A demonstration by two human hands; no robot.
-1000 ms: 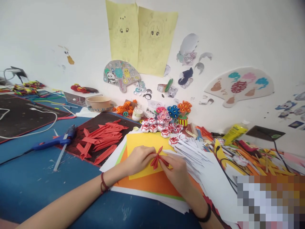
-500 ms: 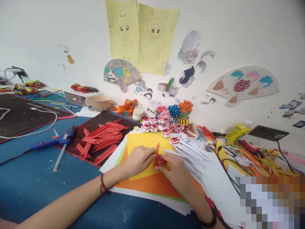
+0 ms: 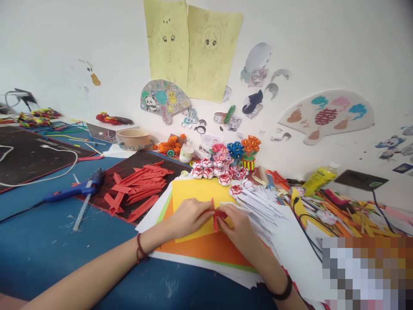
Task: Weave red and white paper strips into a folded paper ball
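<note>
Folded red paper piece [image 3: 215,216], light and easily creased, pinched at its centre between left hand [image 3: 190,216] and right hand [image 3: 237,226] above yellow sheet [image 3: 196,193].

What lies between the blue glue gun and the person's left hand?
In the head view, a pile of red paper strips on a dark mat lies between the blue glue gun and the left hand.

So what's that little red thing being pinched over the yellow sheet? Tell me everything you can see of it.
The red paper piece looks like thin folded craft paper, matte red, with narrow pointed strips sticking up and down from a pinched middle. It stands roughly upright between the left hand and the right hand, whose fingertips grip it from both sides, just above the yellow sheet. Its folds are mostly hidden by fingers.
</note>
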